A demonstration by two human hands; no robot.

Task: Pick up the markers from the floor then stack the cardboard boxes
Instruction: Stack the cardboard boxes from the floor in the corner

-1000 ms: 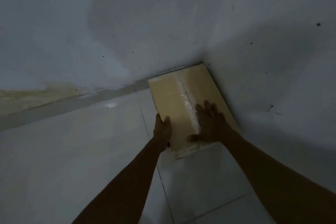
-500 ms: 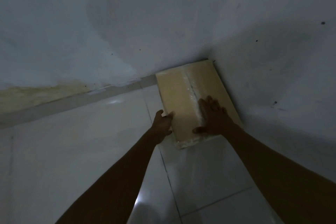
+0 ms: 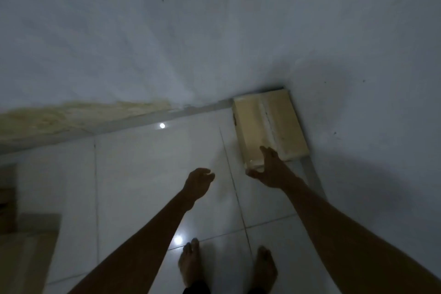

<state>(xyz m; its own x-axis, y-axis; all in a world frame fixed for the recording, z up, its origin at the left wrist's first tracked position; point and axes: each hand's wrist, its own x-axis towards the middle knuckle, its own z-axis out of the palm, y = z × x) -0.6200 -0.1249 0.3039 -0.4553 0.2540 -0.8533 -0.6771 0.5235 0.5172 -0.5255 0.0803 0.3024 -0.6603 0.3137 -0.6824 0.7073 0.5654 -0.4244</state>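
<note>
A tan cardboard box (image 3: 269,124) with a taped centre seam lies flat on the white tiled floor, pushed into the corner where two walls meet. My right hand (image 3: 269,169) hovers at the box's near edge, fingers spread, holding nothing. My left hand (image 3: 198,182) hangs over the bare floor left of the box, fingers loosely curled and empty. No markers are visible.
Another cardboard box (image 3: 26,258) sits at the lower left edge, with a darker brown object (image 3: 7,198) behind it. My bare feet (image 3: 226,267) stand on the tiles near the bottom. Walls close in at the back and right.
Both hands have come off the box and drawn back toward me. The view has risen and pulled away, so my feet and the left box now show.
</note>
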